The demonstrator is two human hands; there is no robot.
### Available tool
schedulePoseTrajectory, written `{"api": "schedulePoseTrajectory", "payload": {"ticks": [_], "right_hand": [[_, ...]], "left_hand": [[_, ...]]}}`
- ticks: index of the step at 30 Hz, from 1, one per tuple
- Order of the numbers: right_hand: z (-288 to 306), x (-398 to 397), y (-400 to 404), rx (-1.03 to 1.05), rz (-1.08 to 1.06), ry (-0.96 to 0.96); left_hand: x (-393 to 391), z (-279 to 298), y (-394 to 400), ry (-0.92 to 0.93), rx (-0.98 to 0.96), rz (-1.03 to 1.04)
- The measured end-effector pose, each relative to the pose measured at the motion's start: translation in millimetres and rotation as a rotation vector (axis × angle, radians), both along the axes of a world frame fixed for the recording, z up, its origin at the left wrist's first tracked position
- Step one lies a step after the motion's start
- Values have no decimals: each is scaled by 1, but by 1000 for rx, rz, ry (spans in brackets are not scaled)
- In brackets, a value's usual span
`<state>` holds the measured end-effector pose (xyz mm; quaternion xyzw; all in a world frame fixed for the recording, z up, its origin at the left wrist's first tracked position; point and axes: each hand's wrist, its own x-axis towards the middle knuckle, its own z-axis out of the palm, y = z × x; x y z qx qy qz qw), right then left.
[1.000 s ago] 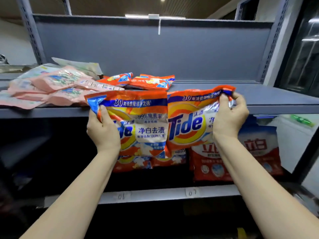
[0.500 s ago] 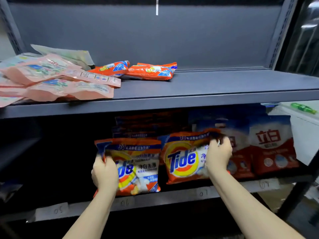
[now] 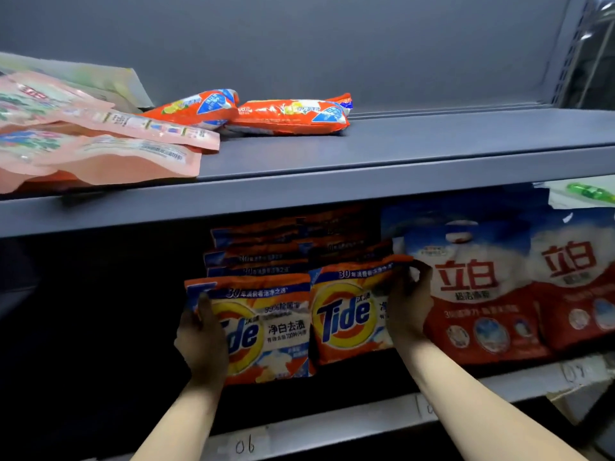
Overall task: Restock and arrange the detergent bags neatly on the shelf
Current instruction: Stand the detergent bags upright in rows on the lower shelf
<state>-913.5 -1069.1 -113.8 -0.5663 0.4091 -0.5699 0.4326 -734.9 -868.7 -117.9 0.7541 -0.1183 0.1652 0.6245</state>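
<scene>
Two orange Tide bags upright, side by side on lower shelf (image 3: 332, 424): left bag (image 3: 266, 327), right bag (image 3: 349, 314).

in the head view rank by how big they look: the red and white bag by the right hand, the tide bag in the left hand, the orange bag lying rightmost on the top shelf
1. red and white bag, the largest.
2. Tide bag held by the left hand.
3. orange bag on the top shelf, though it lies flat and farther back, so its true size is unsure.
</scene>
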Motion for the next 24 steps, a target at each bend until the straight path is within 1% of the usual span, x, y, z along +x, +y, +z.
{"api": "schedulePoseTrajectory", "payload": {"ticks": [2,3,5,8,9,10,12,14,15,16,18,19,24], "right_hand": [[-6,7,-4,-35,52,68],[-11,10,-5,-61,62,118],[-19,12,-5,-142,28,221],[-24,11,-3,-325,-8,358],[-26,10,-2,-426,-44,441],[-29,8,0,-529,-94,538],[-34,0,7,-677,-154,707],[-43,-13,19,-775,-91,822],[-49,-18,25,-788,-27,885],[-55,-23,28,-787,39,952],[-66,-28,30,-724,192,1089],[-71,-28,31,-691,254,1121],[-75,-23,21,-627,357,1115]], "left_hand": [[7,-12,-10,-11,36,31],[9,-17,-14,12,53,34],[9,-24,-19,58,104,28],[11,-30,-18,6,357,56],[6,-30,-15,-49,432,47],[0,-33,-12,-144,493,37],[-20,-37,-7,-421,610,-51],[-38,-48,-6,-717,738,-249],[-43,-53,-6,-814,819,-347],[-45,-59,-7,-862,916,-409],[-45,-69,-9,-857,1078,-442],[-46,-72,-11,-840,1126,-438],[-44,-67,-24,-674,1224,-425]]}}
